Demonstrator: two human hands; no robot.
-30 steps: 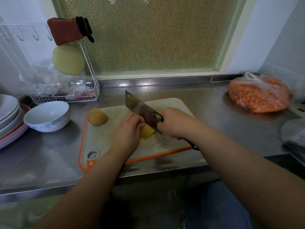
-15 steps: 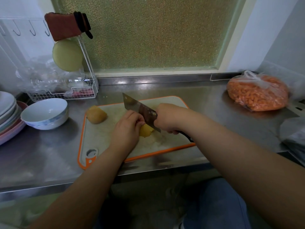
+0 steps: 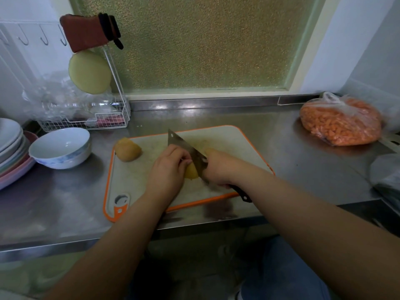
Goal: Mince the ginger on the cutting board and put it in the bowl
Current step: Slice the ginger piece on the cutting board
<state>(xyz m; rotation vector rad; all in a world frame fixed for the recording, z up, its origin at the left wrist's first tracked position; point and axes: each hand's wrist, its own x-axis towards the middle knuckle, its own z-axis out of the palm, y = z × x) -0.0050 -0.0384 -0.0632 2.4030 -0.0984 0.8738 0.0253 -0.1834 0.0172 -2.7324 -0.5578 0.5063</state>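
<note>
With our left hand [image 3: 167,169] pinching the ginger [image 3: 191,171] on the cutting board [image 3: 233,139] and our right hand [image 3: 218,167] clenched round the knife [image 3: 186,148], we risk nicking fingers [image 3: 184,158] touching the blade if the rounded piece rolls.

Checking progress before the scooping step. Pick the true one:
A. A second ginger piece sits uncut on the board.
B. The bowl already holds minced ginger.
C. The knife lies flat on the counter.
A: a whole ginger piece rests at the cutting board's far-left corner, untouched.
</note>
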